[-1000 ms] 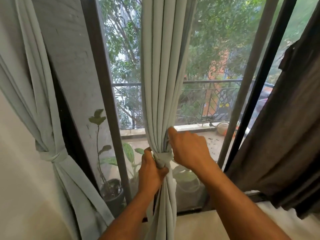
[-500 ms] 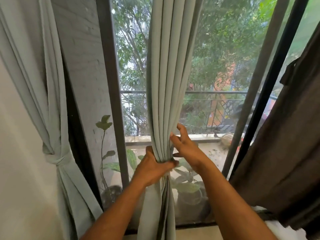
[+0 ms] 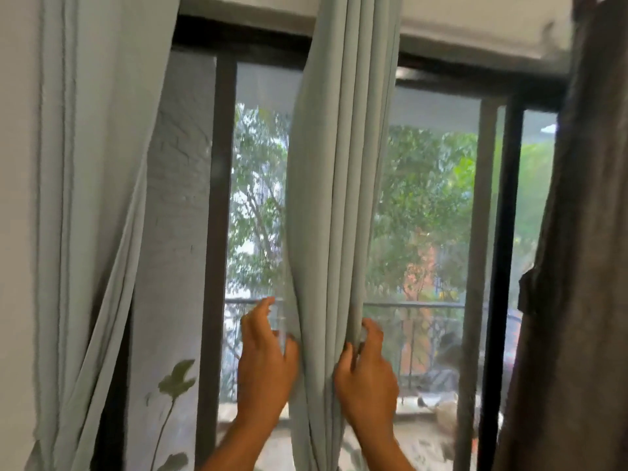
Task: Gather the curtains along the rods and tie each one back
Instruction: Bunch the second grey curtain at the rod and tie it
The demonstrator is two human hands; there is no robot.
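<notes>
Pale green middle curtain [image 3: 343, 198] hangs bunched in vertical folds; left curtain [image 3: 98, 198] swept aside.

Both hands have risen up the middle curtain [image 3: 339, 198]; the left hand [image 3: 265, 362] has let go, fingers spread.

Pale blue-grey plain curtains [image 3: 343, 198], dark brown curtain [image 3: 577, 266], black window frame [image 3: 217, 232].

Dark metal window frame [image 3: 217, 232] upright just left of the left hand, second dark upright [image 3: 506, 266] well right of the right hand. Grey balcony railing [image 3: 414, 304] behind glass at fingertip level. Green trees [image 3: 424, 198] above and beyond both hands. Green leafy plant [image 3: 176, 382] low, left of the left hand. White wall [image 3: 17, 232] far left.
</notes>
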